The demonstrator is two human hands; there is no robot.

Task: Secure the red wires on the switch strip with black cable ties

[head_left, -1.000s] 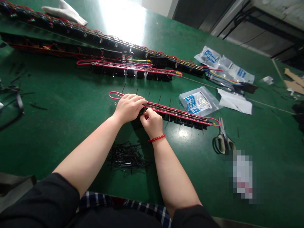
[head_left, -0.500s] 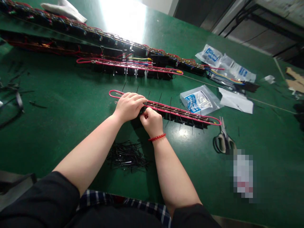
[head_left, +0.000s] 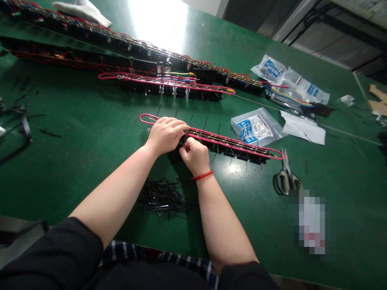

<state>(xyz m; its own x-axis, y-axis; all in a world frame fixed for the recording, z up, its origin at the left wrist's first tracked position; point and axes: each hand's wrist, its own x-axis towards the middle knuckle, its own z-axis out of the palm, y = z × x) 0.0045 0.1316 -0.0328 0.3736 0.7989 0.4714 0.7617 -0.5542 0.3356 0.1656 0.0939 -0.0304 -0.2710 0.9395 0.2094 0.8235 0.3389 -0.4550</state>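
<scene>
A narrow black strip (head_left: 238, 151) lies slantwise on the green table in front of me, with a looped red cable (head_left: 256, 150) along its length. Thin black cable ties (head_left: 205, 123) stick out from it on both sides. My left hand (head_left: 167, 133) is closed over the strip left of its middle, fingers curled across the top. Right beside it, at the near edge of the strip, my right hand (head_left: 195, 155) makes a fist; whatever it pinches is hidden. Between my forearms lies a loose pile of black cable ties (head_left: 165, 199).
Scissors (head_left: 283, 179) lie past the strip's right end, near a blurred-out object (head_left: 313, 221). Behind are a clear plastic bag (head_left: 256, 127), white paper (head_left: 304, 128), another red-cabled strip (head_left: 175, 86) and long wired assemblies (head_left: 130, 44). A white glove (head_left: 81, 12) lies far left.
The whole view has shifted slightly, so things sit a little further right. Both hands keep nearly the same place and grip on the strip.
</scene>
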